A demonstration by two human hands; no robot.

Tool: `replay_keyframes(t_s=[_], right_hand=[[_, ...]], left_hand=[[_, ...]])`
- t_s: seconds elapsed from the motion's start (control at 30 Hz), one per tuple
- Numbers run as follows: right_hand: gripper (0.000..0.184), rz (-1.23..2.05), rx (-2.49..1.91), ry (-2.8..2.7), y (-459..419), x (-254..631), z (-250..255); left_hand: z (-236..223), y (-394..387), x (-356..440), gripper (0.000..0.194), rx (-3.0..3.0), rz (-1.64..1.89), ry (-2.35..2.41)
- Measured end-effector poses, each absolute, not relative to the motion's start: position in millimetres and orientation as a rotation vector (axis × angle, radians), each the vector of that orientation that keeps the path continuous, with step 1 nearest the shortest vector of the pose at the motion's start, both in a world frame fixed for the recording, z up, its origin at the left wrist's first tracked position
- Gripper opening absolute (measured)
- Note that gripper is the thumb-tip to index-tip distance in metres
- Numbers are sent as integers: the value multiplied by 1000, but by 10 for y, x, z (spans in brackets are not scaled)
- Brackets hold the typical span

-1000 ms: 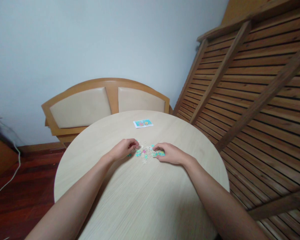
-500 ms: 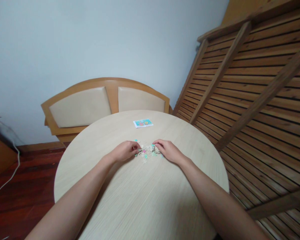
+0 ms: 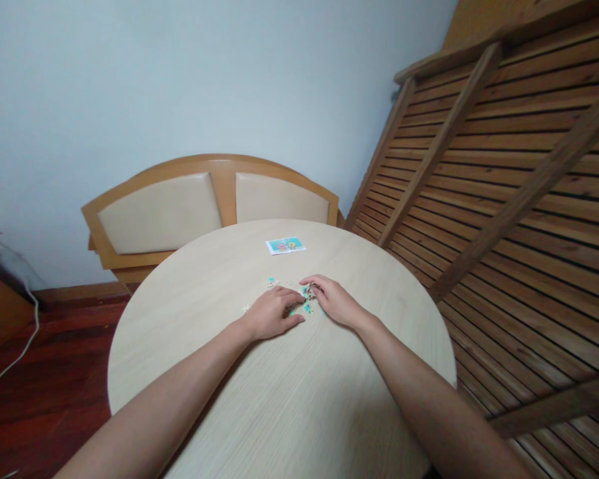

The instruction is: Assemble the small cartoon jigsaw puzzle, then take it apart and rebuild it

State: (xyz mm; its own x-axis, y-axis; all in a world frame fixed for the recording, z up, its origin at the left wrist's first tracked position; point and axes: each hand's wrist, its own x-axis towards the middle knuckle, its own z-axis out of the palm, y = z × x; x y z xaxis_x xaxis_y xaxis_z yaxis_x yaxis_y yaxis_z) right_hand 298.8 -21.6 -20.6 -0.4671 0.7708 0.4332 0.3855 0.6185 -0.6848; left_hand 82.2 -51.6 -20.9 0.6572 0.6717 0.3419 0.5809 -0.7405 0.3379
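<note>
Small jigsaw puzzle pieces (image 3: 308, 308), white, turquoise and green, lie heaped between my two hands on the round table (image 3: 259, 406). My left hand (image 3: 272, 313) rests palm down over the left part of the heap, thumb and fingers apart, hiding pieces under it. On the other side my right hand (image 3: 333, 301) curves around the heap's right edge, its fingers apart and touching pieces. A turquoise piece (image 3: 271, 281) and a pale piece (image 3: 245, 308) lie loose to the left. Neither hand visibly grips a single piece.
Beyond the heap lies a turquoise picture card (image 3: 285, 246) with cartoon figures. A padded wooden headboard (image 3: 224, 193) stands behind the table against the wall. Wooden slats (image 3: 479, 173) lean at the right. A white cable (image 3: 32, 332) hangs at the left.
My left hand has moved right and nearer to me, over the pieces, and its fingers have spread. The pieces are drawn closer together. My right hand has shifted only slightly.
</note>
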Motion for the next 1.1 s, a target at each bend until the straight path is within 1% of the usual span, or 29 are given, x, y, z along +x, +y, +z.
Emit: replay_keyframes(t_s=[0.07, 0.2, 0.3, 0.43, 0.63, 0.77, 0.87, 0.97, 1.1], right_hand=[[34, 584, -924, -2127, -209, 3025, -204], [30, 682, -1020, -2086, -202, 3075, -194], [26, 712, -1039, -2082, -194, 3091, -185], [23, 645, -1079, -2150, -185, 3119, -174], [25, 588, -1060, -2152, -190, 3135, -153], [29, 734, -998, -2111, -195, 3120, -175], [27, 859, -991, -2058, -186, 3122, -208], [23, 875, -994, -2033, -170, 3123, -231], [25, 917, -962, -2007, -171, 3085, -238]], left_hand=[[-236, -519, 850, 31, 2726, 644, 991], [-260, -513, 857, 23, 2738, 648, 1064], [-272, -521, 864, 23, 2737, 674, 1090], [-282, -529, 888, 27, 2787, 663, 1042], [-241, -524, 900, 16, 2784, 638, 1032], [-204, -523, 898, 13, 2739, 588, 1016], [-194, -528, 898, 13, 2709, 599, 996], [-190, -541, 905, 13, 2691, 616, 1024], [-194, -551, 915, 15, 2637, 668, 1209]])
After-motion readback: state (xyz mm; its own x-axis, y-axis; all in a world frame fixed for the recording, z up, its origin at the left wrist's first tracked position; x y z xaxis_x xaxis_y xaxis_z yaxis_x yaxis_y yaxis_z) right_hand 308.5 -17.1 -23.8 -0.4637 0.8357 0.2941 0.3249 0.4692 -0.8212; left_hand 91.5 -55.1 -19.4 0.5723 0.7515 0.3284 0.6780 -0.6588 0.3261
